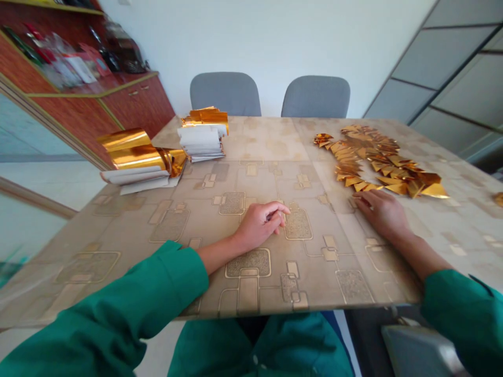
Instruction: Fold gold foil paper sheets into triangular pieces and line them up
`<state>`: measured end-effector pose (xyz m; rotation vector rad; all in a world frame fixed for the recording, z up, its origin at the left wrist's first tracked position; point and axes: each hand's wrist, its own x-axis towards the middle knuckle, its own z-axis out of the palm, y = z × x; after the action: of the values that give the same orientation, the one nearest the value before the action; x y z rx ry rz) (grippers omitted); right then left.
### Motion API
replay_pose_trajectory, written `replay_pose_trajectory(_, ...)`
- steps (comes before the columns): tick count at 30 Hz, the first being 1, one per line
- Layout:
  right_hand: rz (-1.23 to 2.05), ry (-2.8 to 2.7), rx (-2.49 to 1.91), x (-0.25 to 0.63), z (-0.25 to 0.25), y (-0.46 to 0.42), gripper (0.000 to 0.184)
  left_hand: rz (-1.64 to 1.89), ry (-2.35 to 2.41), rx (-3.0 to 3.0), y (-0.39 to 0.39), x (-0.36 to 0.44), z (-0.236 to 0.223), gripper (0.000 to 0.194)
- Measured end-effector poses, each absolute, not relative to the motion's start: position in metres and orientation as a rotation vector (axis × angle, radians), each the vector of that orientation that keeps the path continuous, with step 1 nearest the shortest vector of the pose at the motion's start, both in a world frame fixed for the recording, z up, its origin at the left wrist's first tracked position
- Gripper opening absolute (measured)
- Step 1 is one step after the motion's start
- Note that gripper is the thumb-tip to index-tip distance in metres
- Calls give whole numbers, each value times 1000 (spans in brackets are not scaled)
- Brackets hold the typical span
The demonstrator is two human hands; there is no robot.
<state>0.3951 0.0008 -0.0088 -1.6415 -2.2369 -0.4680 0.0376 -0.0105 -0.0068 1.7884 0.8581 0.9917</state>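
My left hand (262, 225) rests on its side on the table near the middle, fingers loosely curled and a little apart, with nothing visible in it. Palm down, my right hand (380, 213) lies on the table with its fingers stretched forward. Its fingertips are close to the near edge of a chain of folded gold paper pieces (349, 165), which curves round in a loop; whether they touch it I cannot tell. At the left lie two stacks of gold-and-white paper: a nearer stack (131, 152) with curled gold sheets, and a farther stack (201, 140).
A patterned cloth covers the table (251, 178). Two grey chairs (226, 94) stand at its far side, before a white wall. A reddish wooden cabinet (129, 104) holding bottles and bags is at the left. A small gold piece (498, 199) sits at the right edge.
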Motion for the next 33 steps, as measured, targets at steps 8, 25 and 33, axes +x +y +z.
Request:
replay_pose_trajectory(8, -589, -2450, -1520, 363, -2, 29, 35, 973, 807, 1947, -11, 34, -7, 25)
replay_pose_trajectory(25, -481, -2413, -1569, 374, -14, 62, 42, 1052, 901, 1977, -9, -2, 13, 23)
replay_pose_trajectory(33, -311, -2273, -1696, 349, -14, 21, 39, 1095, 972, 1988, -8, -20, 16, 24)
